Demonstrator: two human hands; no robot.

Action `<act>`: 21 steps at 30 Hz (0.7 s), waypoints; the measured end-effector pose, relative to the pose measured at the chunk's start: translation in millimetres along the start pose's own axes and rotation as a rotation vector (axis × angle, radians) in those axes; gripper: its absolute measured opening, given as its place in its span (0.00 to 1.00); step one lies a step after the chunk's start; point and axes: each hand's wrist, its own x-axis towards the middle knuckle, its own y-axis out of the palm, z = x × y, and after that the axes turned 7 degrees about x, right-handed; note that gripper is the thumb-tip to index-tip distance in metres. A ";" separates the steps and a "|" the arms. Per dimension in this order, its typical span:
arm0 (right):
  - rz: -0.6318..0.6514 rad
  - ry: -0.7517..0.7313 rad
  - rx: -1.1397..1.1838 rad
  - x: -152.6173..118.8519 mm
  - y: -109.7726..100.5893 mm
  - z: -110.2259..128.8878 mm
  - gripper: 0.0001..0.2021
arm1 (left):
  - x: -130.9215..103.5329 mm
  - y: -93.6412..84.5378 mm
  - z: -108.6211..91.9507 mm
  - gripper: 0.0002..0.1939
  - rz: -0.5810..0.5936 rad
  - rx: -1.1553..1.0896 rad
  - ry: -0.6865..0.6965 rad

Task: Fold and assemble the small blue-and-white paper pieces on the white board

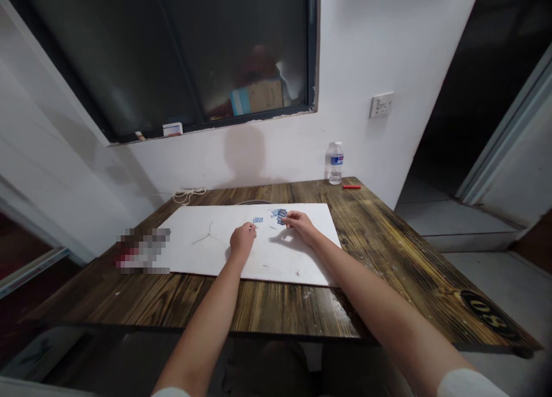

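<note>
A white board [233, 259] lies flat on the wooden table, with both hands over it. My right hand [302, 224] pinches a small dark blue piece [282, 216] at the edge of a little cluster of blue-and-white pieces; their exact kind is too small to tell. My left hand [242, 240] is closed, thumb and forefinger together, just short of a separate small blue-and-white striped piece [257, 220]. Whatever is between its fingertips, if anything, is too small to make out. Left of it, a thin dark Y-shaped strand [209, 234] rests on the board.
The dark wooden table [371, 230] meets a white wall. At its back are a water bottle [336, 164], a red pen-like stick [352, 186] and a coiled pale cord [188, 194]. A blurred-out patch [144, 250] covers the board's left end. A small box [173, 129] stands on the window ledge.
</note>
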 end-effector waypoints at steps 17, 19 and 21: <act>0.041 0.014 -0.074 -1.5 4.9 0.5 0.21 | 4.2 25.2 -6.9 0.21 0.046 -0.890 -0.030; 0.046 0.021 -0.088 -1.8 5.5 0.5 0.21 | 1.5 23.6 -11.9 0.23 0.061 -0.903 0.014; 0.045 0.029 -0.104 -1.6 5.8 -0.1 0.21 | -1.2 21.1 -15.7 0.23 0.091 -0.881 0.063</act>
